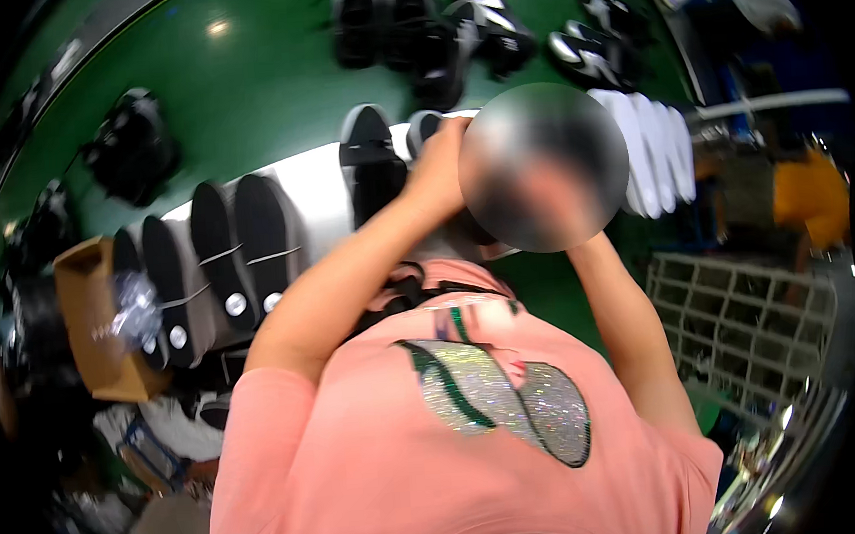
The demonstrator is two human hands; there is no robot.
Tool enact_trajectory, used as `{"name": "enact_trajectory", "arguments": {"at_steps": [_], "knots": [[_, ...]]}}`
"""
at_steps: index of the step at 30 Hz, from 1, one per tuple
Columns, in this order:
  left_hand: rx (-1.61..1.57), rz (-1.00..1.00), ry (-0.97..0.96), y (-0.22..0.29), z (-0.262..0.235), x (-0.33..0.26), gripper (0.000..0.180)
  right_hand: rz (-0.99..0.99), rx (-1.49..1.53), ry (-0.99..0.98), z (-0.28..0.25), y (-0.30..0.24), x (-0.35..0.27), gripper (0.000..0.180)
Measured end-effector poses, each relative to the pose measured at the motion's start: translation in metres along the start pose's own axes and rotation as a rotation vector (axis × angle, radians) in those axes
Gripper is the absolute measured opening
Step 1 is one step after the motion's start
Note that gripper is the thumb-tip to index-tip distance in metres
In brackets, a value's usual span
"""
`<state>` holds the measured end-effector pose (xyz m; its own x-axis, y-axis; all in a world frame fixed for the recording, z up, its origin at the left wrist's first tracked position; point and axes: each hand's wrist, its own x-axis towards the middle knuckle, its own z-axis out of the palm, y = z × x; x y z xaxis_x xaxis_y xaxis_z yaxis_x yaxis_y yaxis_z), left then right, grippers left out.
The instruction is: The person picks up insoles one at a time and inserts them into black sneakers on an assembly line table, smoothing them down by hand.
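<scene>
Both my arms reach forward over a white bench [311, 196]. My left hand [442, 158] is beside the toe of a dark shoe [423, 128], and its fingers run into a round blurred patch. Inside that patch my right hand [552, 193] shows only as a smear, close to something dark whose kind I cannot make out. What either hand holds is hidden. Just left of my left hand stands a black shoe [370, 163]. Several white insoles [648, 154] lie in a row to the right of the patch.
Black-soled shoes [267, 236] tied with thin bands line the left. Beside them stands an open cardboard box [89, 332] with clear plastic [136, 309]. More black and white shoes [423, 32] are on the green surface [249, 72] beyond. A white wire rack [744, 316] stands right.
</scene>
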<state>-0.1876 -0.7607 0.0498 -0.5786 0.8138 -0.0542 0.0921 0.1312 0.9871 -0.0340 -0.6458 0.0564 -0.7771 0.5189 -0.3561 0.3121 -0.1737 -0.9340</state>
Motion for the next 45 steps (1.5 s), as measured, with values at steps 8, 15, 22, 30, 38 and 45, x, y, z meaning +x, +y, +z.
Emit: {"name": "enact_trajectory", "arguments": {"at_steps": [8,15,22,30,38,45], "knots": [[0.147,0.271,-0.049,0.035,-0.040,-0.052,0.012,-0.215,-0.315,-0.142,0.041,-0.037,-0.034,0.018],[0.948,0.174,1.010,0.038,-0.235,-0.133,0.018,-0.007,-0.278,0.187,-0.005,0.022,-0.014,0.030],[1.358,-0.107,1.294,0.002,-0.285,-0.208,0.031,0.150,-0.170,-0.039,0.018,0.041,0.000,0.043],[0.937,-0.116,0.014,0.014,-0.065,-0.079,0.085,0.079,-0.461,-0.195,0.064,0.021,-0.003,0.038],[0.788,-0.075,0.072,-0.010,-0.063,-0.057,0.069,-0.130,-0.615,-0.018,0.021,0.016,0.028,0.033],[0.818,-0.082,0.585,0.027,-0.172,-0.002,0.064,-0.437,-1.065,0.295,0.004,-0.002,0.137,0.043]]}}
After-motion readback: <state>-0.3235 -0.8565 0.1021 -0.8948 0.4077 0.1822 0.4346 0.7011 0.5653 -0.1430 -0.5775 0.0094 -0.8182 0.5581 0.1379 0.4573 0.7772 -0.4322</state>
